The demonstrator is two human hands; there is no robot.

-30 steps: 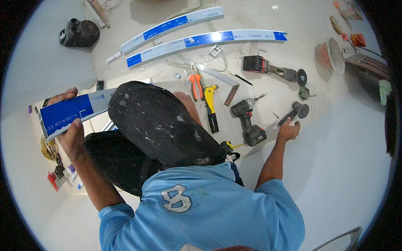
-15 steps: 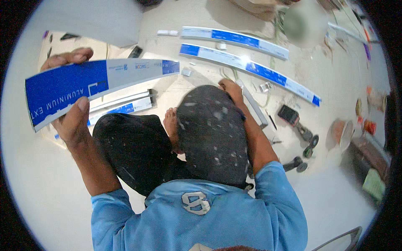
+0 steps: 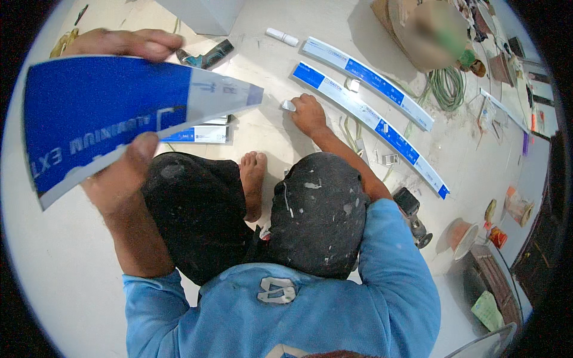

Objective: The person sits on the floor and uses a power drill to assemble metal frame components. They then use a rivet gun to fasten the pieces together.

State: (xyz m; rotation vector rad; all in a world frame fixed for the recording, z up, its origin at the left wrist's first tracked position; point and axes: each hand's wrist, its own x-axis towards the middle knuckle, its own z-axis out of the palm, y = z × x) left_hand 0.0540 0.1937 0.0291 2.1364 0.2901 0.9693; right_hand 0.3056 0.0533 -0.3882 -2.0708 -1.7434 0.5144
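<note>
My left hand (image 3: 122, 179) grips a long aluminium profile (image 3: 107, 101) wrapped in blue and white film, thumb along its near edge and fingers over the far edge. The profile is raised over the floor at the left, its narrow-looking far end pointing right. In front of my knees, my right hand (image 3: 309, 114) is down near the floor, fingertips pinched on a small silvery-white piece (image 3: 288, 105); its exact kind is unclear. Just right of that hand lie two more film-covered profiles, a nearer one (image 3: 340, 92) and a farther one (image 3: 367, 80).
More profiles (image 3: 206, 134) lie under the raised one. A black and teal power tool (image 3: 209, 56) and a white tube (image 3: 282, 37) are beyond. On the right are a green cable coil (image 3: 447, 89), a small metal piece (image 3: 390, 159), a dark tool (image 3: 409, 203) and a bucket (image 3: 462, 235).
My right hand has moved left from beside the right knee and taken hold of the small piece. The profile in my left hand has come closer to view and tilted.
</note>
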